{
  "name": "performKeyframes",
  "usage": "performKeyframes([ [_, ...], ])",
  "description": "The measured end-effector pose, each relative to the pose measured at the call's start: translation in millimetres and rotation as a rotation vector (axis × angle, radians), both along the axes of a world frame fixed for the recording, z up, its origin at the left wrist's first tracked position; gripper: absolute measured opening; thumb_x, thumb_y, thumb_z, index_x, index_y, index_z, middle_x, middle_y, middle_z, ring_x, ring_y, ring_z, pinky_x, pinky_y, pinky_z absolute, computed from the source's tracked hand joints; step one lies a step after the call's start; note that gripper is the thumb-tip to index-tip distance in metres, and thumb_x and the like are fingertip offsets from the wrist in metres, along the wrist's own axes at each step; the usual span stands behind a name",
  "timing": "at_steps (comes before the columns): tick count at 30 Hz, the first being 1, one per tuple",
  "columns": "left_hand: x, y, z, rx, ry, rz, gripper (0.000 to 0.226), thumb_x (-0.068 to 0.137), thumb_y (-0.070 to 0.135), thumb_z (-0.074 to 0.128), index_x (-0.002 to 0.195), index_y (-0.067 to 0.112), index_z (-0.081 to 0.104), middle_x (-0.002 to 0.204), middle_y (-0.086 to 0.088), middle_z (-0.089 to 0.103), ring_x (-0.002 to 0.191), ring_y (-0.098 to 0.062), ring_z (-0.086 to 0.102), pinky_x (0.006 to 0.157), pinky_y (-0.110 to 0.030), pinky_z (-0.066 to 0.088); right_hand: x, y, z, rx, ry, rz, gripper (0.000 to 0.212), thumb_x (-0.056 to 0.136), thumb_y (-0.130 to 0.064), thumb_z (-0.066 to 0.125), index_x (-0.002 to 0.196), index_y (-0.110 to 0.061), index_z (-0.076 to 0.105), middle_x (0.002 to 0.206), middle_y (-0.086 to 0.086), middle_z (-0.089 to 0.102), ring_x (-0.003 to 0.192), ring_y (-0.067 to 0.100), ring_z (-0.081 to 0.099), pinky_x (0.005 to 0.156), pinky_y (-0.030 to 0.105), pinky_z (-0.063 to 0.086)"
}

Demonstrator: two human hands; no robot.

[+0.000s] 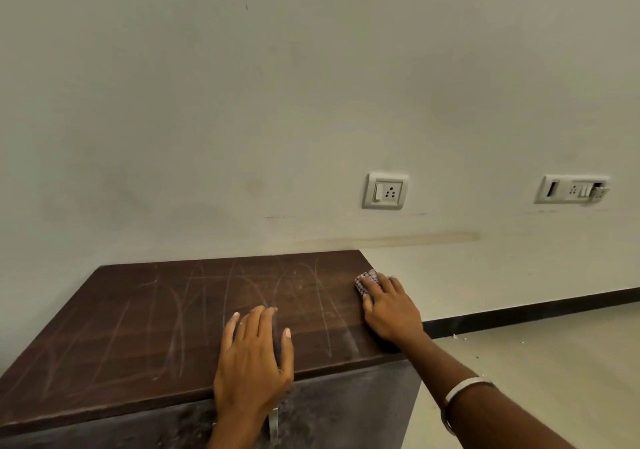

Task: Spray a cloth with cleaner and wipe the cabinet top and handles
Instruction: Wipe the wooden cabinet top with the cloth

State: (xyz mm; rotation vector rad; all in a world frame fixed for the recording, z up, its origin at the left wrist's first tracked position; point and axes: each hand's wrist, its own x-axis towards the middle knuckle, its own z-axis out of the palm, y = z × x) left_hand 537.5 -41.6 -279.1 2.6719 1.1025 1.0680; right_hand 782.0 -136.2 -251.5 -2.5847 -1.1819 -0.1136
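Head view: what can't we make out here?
- Cloth: mostly under the right hand; size and wetness unclear.
- Cabinet handle: only a metal strip shows below the left hand; the bottom edge crops the rest.
- Cabinet front: cut off by the bottom edge; other handles unseen.
- Cleaner bottle: not in view.
- Right socket plate: too small to read.

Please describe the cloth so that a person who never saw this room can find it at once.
Start at the dark wooden cabinet top against the wall. Go to its far right corner, where the right hand presses down. The small checkered cloth peeks from under those fingers; the left hand covers nothing.
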Motion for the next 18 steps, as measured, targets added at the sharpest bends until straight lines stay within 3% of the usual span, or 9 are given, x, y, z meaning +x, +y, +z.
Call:
performKeyframes([
  [6,1,1,-1,0.008,-0.001,0.000,0.048,0.091,0.045,0.036,0.117,0.016,0.064,0.116,0.001,0.067,0.112,-0.015,0.060,0.112,-0.039,0.032,-3,1,-2,-0.024,-0.006,-0.045,0.051,0.101,-0.044,0.024,0.151,-0.036,0.022,0.161,0.001,0.015,0.148,0.025,0.008,0.121,0.042,0.013],
  [13,2,0,1,0.005,0.019,0.014,0.051,0.090,0.047,0.034,0.118,0.016,0.064,0.117,0.000,0.067,0.112,-0.015,0.060,0.113,-0.040,0.032,-39,10,-4,-0.036,-0.028,0.055,0.052,0.101,-0.046,0.023,0.152,-0.037,0.017,0.163,0.000,0.009,0.150,0.025,0.001,0.122,0.042,0.007],
  [18,1,-1,2,-0.009,0.003,0.015,0.050,0.090,0.047,0.033,0.117,0.018,0.063,0.116,0.001,0.066,0.112,-0.014,0.060,0.114,-0.039,0.030,-38,4,-5,-0.025,-0.004,0.097,0.051,0.100,-0.048,0.023,0.151,-0.040,0.019,0.162,-0.003,0.012,0.150,0.022,0.003,0.122,0.042,0.010],
])
